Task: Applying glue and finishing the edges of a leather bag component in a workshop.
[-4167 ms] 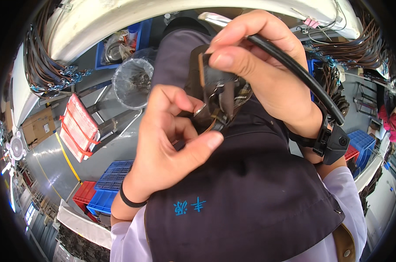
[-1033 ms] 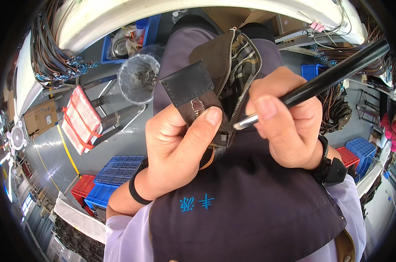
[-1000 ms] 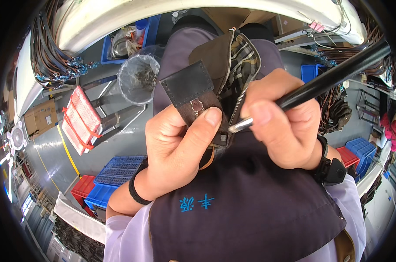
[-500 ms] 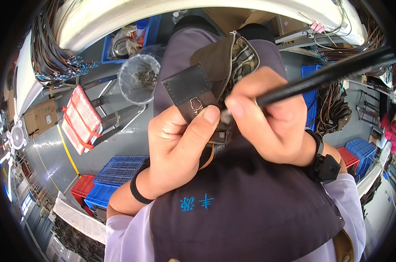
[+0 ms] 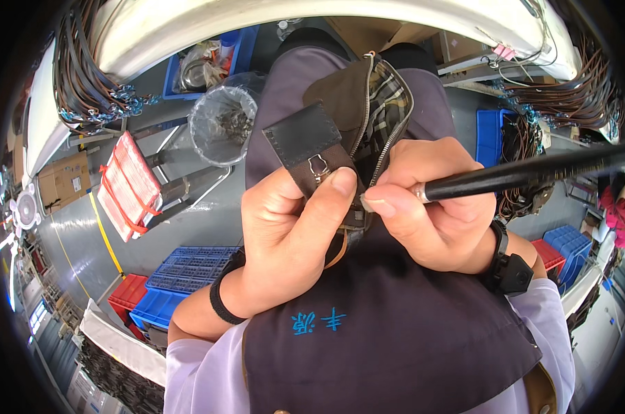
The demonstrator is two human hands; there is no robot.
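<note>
A small brown zip bag [image 5: 336, 93] lies on my lap, its zip open on a plaid lining [image 5: 385, 96]. My left hand [image 5: 288, 221] is closed, thumb on top, pinching a brown webbing strap [image 5: 336, 158] at the bag. A black leather patch [image 5: 302, 136] with stitched edges covers the strap's end, and a small metal clasp [image 5: 318, 168] lies beside my thumb. In my right hand [image 5: 433, 210] is a slim black pen-shaped tool [image 5: 491, 183] with a silvery collar, pointing up to the right. Its tip is hidden by my fingers, close to the left thumb and the bag's edge.
A white work surface [image 5: 312, 17] curves across the far side, with bundles of dark straps [image 5: 85, 76] hanging from it. At left are a lined waste bin [image 5: 219, 127], a blue bin of odds and ends [image 5: 240, 58] and a red-white bundle [image 5: 126, 190]. Blue crates [image 5: 188, 269] stand behind.
My right hand has shifted slightly right, drawing its fingertips away from the left thumb. The black tool has tipped to a flatter angle. My left hand keeps its pinch on the strap.
</note>
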